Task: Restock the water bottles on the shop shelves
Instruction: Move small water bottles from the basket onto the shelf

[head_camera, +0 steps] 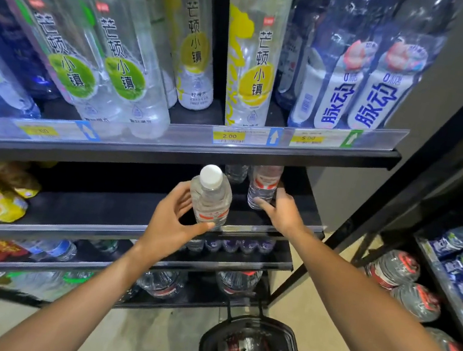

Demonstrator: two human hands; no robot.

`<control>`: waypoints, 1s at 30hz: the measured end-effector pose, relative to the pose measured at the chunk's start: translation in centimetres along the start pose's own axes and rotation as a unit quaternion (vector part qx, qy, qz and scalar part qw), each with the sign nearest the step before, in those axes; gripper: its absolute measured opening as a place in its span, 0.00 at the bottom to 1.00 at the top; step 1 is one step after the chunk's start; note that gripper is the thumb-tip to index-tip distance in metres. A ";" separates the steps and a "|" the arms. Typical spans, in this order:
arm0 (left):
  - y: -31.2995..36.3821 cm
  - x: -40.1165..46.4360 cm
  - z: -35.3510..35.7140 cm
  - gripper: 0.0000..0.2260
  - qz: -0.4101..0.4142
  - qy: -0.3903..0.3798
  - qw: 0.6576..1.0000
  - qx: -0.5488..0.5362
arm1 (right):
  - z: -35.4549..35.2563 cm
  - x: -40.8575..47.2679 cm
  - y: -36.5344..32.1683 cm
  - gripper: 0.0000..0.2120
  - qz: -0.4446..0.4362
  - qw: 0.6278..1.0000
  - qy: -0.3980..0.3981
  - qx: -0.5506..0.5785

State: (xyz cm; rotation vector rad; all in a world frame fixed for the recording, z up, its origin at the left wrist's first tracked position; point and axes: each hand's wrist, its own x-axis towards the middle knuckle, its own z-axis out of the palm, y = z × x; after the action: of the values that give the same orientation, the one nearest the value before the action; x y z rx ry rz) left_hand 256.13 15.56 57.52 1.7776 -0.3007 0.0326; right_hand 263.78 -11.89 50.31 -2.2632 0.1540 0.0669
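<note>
Down by the person's feet sits a black basket (254, 350) with more water bottles inside, right below the middle shelf (88, 217). Above the basket, both arms reach up to that shelf.

Left hand (170, 220) wraps its fingers and thumb around a bottle with a white cap (210, 199). That bottle is at the front edge of the middle shelf, and I cannot tell if its bottom is sitting on the shelf yet. If the hand lets go too soon, the bottle could tip off the edge and drop toward the basket.

Right hand (281, 210) holds a second bottle (262, 188), a bit deeper on the middle shelf. Its top is hidden behind the upper shelf (170, 144) just above. If the hand lifts it, the cap could bump that shelf. Another small bottle (236, 171) stands close behind, and a hard push could knock it over.
</note>
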 end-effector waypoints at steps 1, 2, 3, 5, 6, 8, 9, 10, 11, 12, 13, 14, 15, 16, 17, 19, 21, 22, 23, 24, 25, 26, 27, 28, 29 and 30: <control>-0.1 -0.2 0.1 0.32 0.002 0.003 1.000 0.000 | 0.2 -0.3 -0.1 0.26 -0.001 1.000 -0.001 0.005; -0.1 -0.3 0.2 0.33 0.003 0.006 1.000 0.000 | 0.4 -0.6 -0.2 0.27 0.001 1.000 0.004 0.007; -0.2 -0.4 0.3 0.33 0.006 0.008 1.000 0.002 | 0.6 -0.7 -0.3 0.27 0.006 1.000 0.011 0.001; -0.3 -0.3 0.4 0.33 0.014 0.003 1.000 0.008 | 0.8 -0.8 -0.3 0.25 0.015 0.999 0.015 -0.025; -0.4 -0.2 0.4 0.33 0.019 -0.001 1.000 0.012 | 0.7 -0.8 -0.3 0.25 0.015 0.999 0.011 -0.031; -0.5 0.4 0.7 0.32 0.027 -0.003 0.999 0.019 | 0.3 -0.8 -0.2 0.24 0.010 0.999 0.004 -0.034; -0.6 0.6 0.9 0.32 0.034 0.000 0.999 0.021 | 0.2 -0.8 -0.1 0.23 0.007 0.999 0.001 -0.036; -0.7 0.9 1.1 0.31 0.045 0.003 0.999 0.022 | 0.1 -0.8 0.0 0.23 0.005 0.999 0.000 -0.040; -0.8 1.2 1.3 0.31 0.058 0.002 0.998 0.025 | 0.0 -0.8 0.0 0.23 0.004 0.999 -0.001 -0.043; -0.9 1.5 1.6 0.30 0.069 -0.003 0.997 0.030 | 0.0 -0.8 0.1 0.23 0.005 0.999 -0.002 -0.045; -1.0 1.9 2.0 0.29 0.076 -0.011 0.996 0.034 | 0.0 -0.8 0.1 0.23 0.007 0.999 -0.003 -0.045; -1.2 2.5 2.3 0.29 0.080 -0.018 0.996 0.039 | 0.0 -0.8 0.0 0.23 0.008 0.999 -0.003 -0.046; -1.6 3.1 2.6 0.28 0.081 -0.023 0.995 0.045 | 0.0 -0.8 0.0 0.23 0.009 0.999 -0.004 -0.049; -2.0 3.7 3.0 0.28 0.078 -0.024 0.995 0.052 | 0.0 -0.8 0.0 0.23 0.009 0.998 -0.006 -0.054; -2.5 4.4 3.4 0.28 0.068 -0.022 0.996 0.059 | 0.0 -0.8 0.0 0.22 0.010 0.998 -0.008 -0.060; -3.6 5.5 4.1 0.27 0.029 -0.018 0.998 0.052 | 0.0 -0.8 0.1 0.20 0.010 0.997 -0.013 -0.075; -4.8 6.2 4.6 0.27 -0.006 -0.014 1.000 0.014 | 0.2 -0.7 0.3 0.19 0.015 0.997 -0.018 -0.078; -5.3 6.5 4.7 0.27 -0.019 -0.007 1.000 -0.005 | 0.2 -0.7 0.3 0.19 0.021 0.997 -0.020 -0.071; -5.8 6.8 4.8 0.26 -0.032 0.000 0.999 -0.023 | 0.1 -0.7 0.2 0.19 0.026 0.997 -0.022 -0.067; -6.1 7.1 4.8 0.26 -0.046 0.007 0.998 -0.041 | 0.1 -0.6 0.2 0.20 0.023 0.997 -0.022 -0.073; -6.3 7.6 4.8 0.27 -0.061 0.014 0.997 -0.056 | 0.1 -0.6 0.2 0.21 0.020 0.996 -0.023 -0.086; -6.5 8.0 4.8 0.27 -0.074 0.015 0.995 -0.066 | 0.1 -0.6 0.1 0.21 0.022 0.996 -0.024 -0.089; -6.7 8.5 4.7 0.27 -0.087 0.012 0.994 -0.072 | 0.1 -0.7 0.1 0.20 0.026 0.996 -0.026 -0.081; -6.9 8.9 4.7 0.28 -0.097 0.006 0.992 -0.075 | 0.1 -0.7 0.1 0.20 0.030 0.996 -0.027 -0.079; -7.0 9.2 4.6 0.28 -0.106 -0.002 0.991 -0.076 | 0.2 -0.8 0.2 0.20 0.029 0.996 -0.025 -0.085; -7.0 9.3 4.6 0.30 -0.115 -0.009 0.990 -0.076 | 0.3 -0.8 0.3 0.20 0.028 0.995 -0.024 -0.095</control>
State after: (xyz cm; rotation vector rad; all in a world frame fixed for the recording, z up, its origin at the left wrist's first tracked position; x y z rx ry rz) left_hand 266.05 10.82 51.47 1.6521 -0.1069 -0.1678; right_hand 262.95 -11.76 49.95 -2.4451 0.1929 0.1714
